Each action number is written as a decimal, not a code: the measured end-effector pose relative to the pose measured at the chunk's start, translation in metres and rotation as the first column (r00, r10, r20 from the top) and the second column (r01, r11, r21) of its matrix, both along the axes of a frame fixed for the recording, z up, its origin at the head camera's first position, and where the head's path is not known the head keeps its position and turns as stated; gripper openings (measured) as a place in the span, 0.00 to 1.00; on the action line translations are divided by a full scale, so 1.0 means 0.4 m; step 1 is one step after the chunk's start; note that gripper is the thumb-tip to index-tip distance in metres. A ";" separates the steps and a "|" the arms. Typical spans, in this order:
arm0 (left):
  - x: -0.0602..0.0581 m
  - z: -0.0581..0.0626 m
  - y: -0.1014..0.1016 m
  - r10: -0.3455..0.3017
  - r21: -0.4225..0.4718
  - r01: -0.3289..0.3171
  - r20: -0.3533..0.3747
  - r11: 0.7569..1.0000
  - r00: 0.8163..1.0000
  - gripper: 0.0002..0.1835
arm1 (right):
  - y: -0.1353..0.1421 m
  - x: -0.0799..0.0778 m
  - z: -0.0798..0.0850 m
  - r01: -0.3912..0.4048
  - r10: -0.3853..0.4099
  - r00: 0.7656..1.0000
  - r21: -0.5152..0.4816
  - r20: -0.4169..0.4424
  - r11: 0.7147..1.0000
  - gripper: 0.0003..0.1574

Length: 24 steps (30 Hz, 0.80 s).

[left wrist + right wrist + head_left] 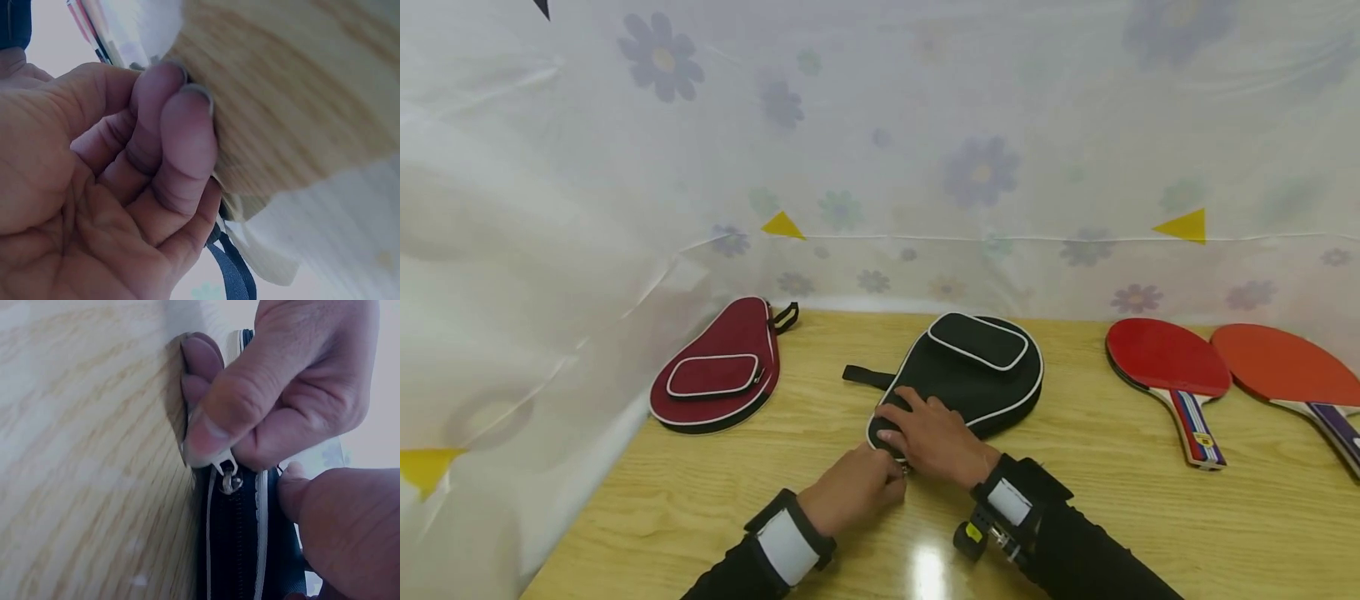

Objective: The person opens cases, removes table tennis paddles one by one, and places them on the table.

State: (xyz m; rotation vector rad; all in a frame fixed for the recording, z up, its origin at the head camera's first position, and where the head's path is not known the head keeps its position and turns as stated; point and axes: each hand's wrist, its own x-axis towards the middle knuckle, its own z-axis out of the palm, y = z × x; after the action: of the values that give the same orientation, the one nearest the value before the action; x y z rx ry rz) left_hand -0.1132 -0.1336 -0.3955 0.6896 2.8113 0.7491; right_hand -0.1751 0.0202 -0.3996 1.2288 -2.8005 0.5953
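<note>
A black paddle case (985, 375) with white piping lies on the table, its narrow end toward me. My left hand (857, 487) is at that narrow end and pinches the metal zipper pull (225, 464) between thumb and bent finger. Below the pull in the right wrist view, the zipper teeth (239, 550) run along the case's side. My right hand (936, 437) rests on top of the narrow end with its fingers spread. Its thumb (331, 512) is against the case's side. In the left wrist view, the fingers (187, 144) of the left hand curl close over the wood.
A dark red paddle case (722, 350) lies at the left. Two table tennis paddles lie at the right, one red (1168, 358) and one orange (1288, 362). The black case's strap (867, 377) sticks out left. A flowered white sheet (880, 167) hangs behind the wooden table (700, 508).
</note>
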 end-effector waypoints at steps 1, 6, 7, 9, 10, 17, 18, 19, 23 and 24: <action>0.000 0.000 0.000 -0.004 -0.006 0.004 -0.002 1.000 1.000 0.17 | 0.002 0.000 0.000 -0.005 0.005 1.000 -0.001 -0.002 1.000 0.21; 0.001 0.001 -0.003 -0.021 -0.005 0.021 0.015 1.000 1.000 0.17 | 0.012 0.001 0.000 -0.022 0.022 1.000 -0.004 0.006 1.000 0.20; 0.001 0.001 -0.004 -0.024 0.001 0.024 0.023 1.000 0.999 0.17 | 0.014 0.001 0.000 -0.026 0.026 1.000 -0.004 0.004 1.000 0.20; 0.001 0.002 -0.005 -0.037 0.009 0.037 0.034 0.999 0.999 0.17 | 0.020 0.000 -0.001 -0.035 0.035 0.999 0.000 -0.008 0.999 0.20; 0.001 0.002 -0.006 -0.044 0.014 0.043 0.039 0.999 0.998 0.18 | 0.024 0.000 -0.001 -0.042 0.042 0.999 0.003 -0.017 0.999 0.20; 0.000 0.004 -0.013 -0.110 0.050 0.107 0.058 0.993 0.992 0.21 | 0.047 -0.010 -0.009 -0.101 0.101 0.993 0.017 -0.054 0.995 0.19; 0.000 0.004 -0.013 -0.113 0.053 0.110 0.064 0.992 0.992 0.22 | 0.051 -0.011 -0.011 -0.103 0.104 0.993 0.025 -0.057 0.994 0.18; 0.000 0.003 -0.013 -0.114 0.057 0.110 0.072 0.992 0.991 0.22 | 0.054 -0.011 -0.012 -0.106 0.108 0.992 0.030 -0.061 0.994 0.18; -0.001 0.003 -0.014 -0.106 0.065 0.100 0.099 0.993 0.989 0.22 | 0.070 -0.011 -0.013 -0.111 0.114 0.990 0.040 -0.088 0.993 0.17; -0.001 0.004 -0.014 -0.106 0.068 0.099 0.102 0.993 0.989 0.22 | 0.073 -0.012 -0.013 -0.113 0.116 0.989 0.039 -0.091 0.993 0.17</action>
State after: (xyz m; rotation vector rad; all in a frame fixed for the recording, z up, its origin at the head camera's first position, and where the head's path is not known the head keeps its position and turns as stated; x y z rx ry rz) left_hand -0.1135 -0.1394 -0.3941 0.7744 2.6462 0.8326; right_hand -0.1798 0.0493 -0.4050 1.3934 -2.6897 0.4839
